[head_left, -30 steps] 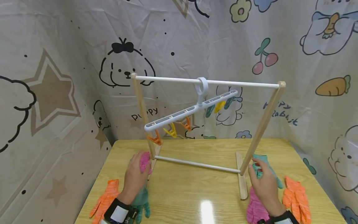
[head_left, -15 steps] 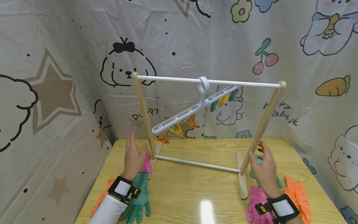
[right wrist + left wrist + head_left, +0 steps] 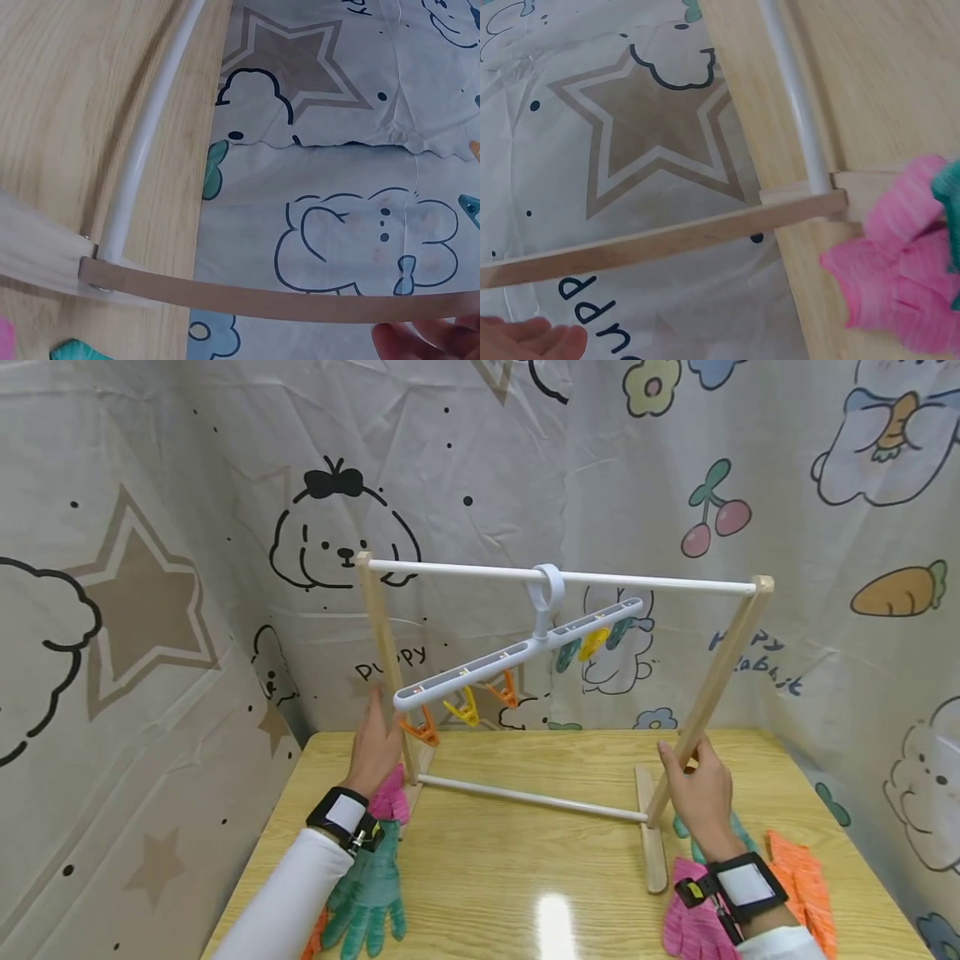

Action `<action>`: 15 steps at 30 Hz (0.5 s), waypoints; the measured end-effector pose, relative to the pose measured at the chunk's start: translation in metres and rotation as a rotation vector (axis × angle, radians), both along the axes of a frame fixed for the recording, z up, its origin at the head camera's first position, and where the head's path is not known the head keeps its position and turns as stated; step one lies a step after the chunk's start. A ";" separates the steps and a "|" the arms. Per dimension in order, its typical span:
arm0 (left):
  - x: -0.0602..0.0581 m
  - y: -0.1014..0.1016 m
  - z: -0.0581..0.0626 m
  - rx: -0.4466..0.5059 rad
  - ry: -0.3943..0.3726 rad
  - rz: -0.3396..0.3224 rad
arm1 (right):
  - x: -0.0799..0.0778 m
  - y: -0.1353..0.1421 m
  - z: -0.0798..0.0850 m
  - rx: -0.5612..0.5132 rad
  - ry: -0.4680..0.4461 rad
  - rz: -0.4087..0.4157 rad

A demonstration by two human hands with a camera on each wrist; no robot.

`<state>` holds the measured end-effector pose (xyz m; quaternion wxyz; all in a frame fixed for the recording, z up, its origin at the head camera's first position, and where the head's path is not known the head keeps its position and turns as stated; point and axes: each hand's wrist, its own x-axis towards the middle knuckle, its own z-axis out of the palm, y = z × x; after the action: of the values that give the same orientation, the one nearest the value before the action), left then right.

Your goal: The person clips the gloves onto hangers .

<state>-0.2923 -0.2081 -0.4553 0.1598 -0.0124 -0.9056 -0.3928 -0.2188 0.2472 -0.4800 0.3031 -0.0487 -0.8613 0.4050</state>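
A drying frame has a left wooden post (image 3: 381,635), a right wooden post (image 3: 712,702) and a white top rod (image 3: 645,582). From the rod hangs a pale clip hanger (image 3: 480,670) with orange, yellow and teal clips beneath it. My right hand (image 3: 701,785) holds the right post low down, thumb on its inner side, fingers on the outer; in the right wrist view fingertips (image 3: 397,341) lie along the post's edge. My left hand (image 3: 373,747) is up beside the left post, fingers extended; fingertips (image 3: 562,341) show apart from the post in the left wrist view.
Left of the frame lie a pink glove (image 3: 388,797), a teal glove (image 3: 375,881) and a partly hidden orange glove (image 3: 315,935). On the right are another pink glove (image 3: 693,918), an orange glove (image 3: 806,885) and a teal glove (image 3: 738,835). A patterned curtain (image 3: 480,460) surrounds the wooden table (image 3: 510,877).
My left hand has let go of the pink glove and moved up to the left post. The right hand has risen onto the right post. The hanger has swung a little.
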 end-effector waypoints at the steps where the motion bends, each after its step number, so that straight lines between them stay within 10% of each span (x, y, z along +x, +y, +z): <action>1: -0.002 0.002 0.001 0.002 0.002 -0.006 | -0.001 0.001 0.001 0.008 0.003 -0.006; 15: -0.019 0.010 -0.005 -0.036 0.028 0.048 | -0.001 0.003 0.013 0.174 -0.077 -0.009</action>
<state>-0.3114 -0.1981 -0.4604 0.1817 0.0009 -0.9102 -0.3721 -0.2198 0.2503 -0.4670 0.2746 -0.0415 -0.9040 0.3251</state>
